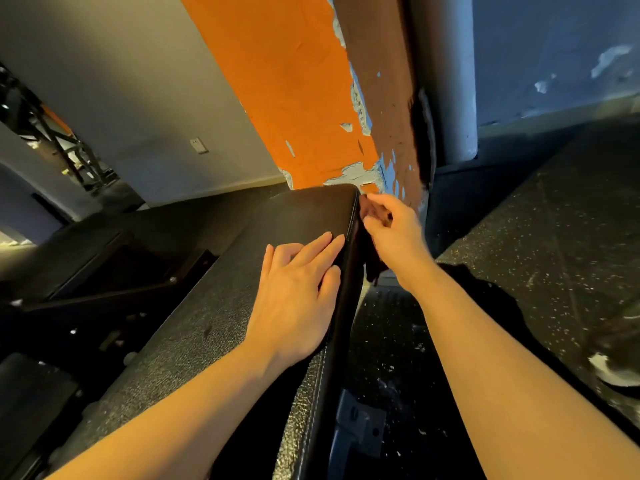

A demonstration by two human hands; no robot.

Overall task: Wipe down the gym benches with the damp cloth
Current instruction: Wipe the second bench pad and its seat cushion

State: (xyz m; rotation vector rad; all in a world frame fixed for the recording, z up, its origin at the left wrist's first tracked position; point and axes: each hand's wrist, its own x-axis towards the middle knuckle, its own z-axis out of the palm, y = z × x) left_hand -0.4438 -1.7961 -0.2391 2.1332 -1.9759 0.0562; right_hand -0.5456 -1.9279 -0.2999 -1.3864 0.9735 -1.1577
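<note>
A black padded gym bench (221, 306) runs from the bottom centre up to its far end near the orange pillar. My left hand (298, 296) rests flat on the pad by its right edge, fingers straight. My right hand (391, 233) grips a dark cloth (372, 268) against the bench's right side face near the far end. Part of the cloth hangs below the hand, and the rest is hidden in the grip.
An orange pillar with peeling paint (294, 88) stands just beyond the bench end. Speckled black rubber floor (554, 237) lies to the right. Another black bench pad and frame (104, 271) sit to the left. A metal bracket (360, 424) shows under the bench.
</note>
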